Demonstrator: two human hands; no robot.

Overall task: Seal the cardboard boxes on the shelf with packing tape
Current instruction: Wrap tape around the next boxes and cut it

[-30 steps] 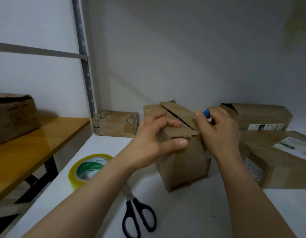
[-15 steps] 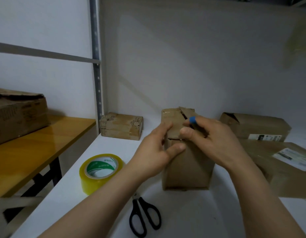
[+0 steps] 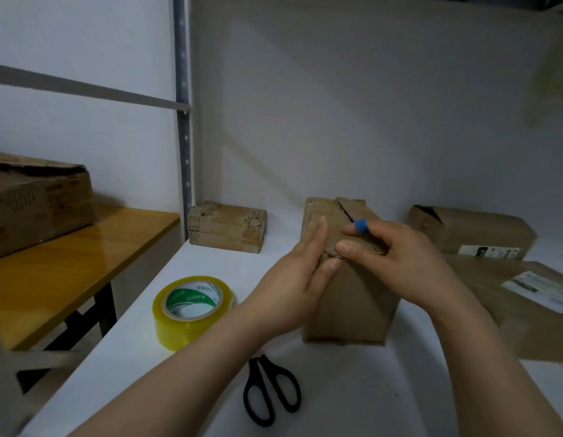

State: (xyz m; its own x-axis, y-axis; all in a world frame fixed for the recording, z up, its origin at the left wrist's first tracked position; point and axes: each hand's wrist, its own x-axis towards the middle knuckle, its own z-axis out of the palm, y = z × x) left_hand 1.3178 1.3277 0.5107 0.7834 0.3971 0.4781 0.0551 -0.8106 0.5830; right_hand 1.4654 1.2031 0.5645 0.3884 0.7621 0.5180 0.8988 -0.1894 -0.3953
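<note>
A tall cardboard box (image 3: 349, 298) stands upright on the white shelf (image 3: 141, 339), in the middle and close to the person. Its top flaps are folded down, with a dark gap between them. The left hand (image 3: 297, 279) lies flat against the box's upper left side, fingers straight and thumb on the front face. The right hand (image 3: 400, 260) grips the near edge of the top flap, thumb at the front and fingers curled over the top. A blue band (image 3: 360, 225) sits on its index finger. A roll of clear tape (image 3: 192, 307) lies flat to the left of the box, apart from it, and black scissors (image 3: 270, 389) lie closed in front. More boxes sit at the back left (image 3: 226, 227) and at the right (image 3: 469, 231)
</note>
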